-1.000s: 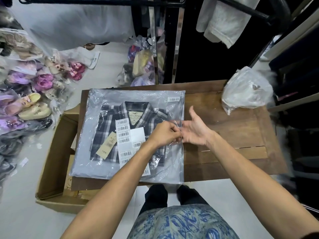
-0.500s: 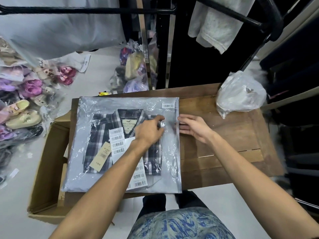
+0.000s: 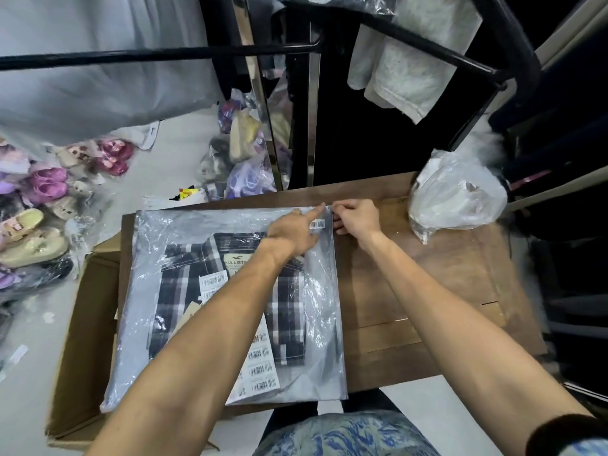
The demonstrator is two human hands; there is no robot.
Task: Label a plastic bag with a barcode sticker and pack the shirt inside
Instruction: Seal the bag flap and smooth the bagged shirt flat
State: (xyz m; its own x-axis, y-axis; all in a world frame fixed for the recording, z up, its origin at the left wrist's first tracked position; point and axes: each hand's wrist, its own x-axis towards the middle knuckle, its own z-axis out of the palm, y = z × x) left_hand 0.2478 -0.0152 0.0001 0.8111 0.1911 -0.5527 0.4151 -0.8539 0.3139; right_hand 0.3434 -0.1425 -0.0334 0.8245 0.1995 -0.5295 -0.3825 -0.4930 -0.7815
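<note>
A clear plastic bag lies flat on the wooden table, with a folded dark plaid shirt inside. A small barcode sticker sits near the bag's far right corner. A sheet of barcode labels lies inside over the shirt. My left hand presses on the bag's far right corner, index finger stretched along the edge. My right hand pinches the bag's right edge at that same corner, fingers closed on the plastic.
A crumpled white plastic bag sits at the table's far right. An open cardboard box stands on the floor at the left. Bagged shoes pile up on the floor. Clothes hang from a black rack overhead.
Both hands have slid from the middle of the bag's right edge up to its far right corner. The view has tilted down and the bag has stayed in place.
</note>
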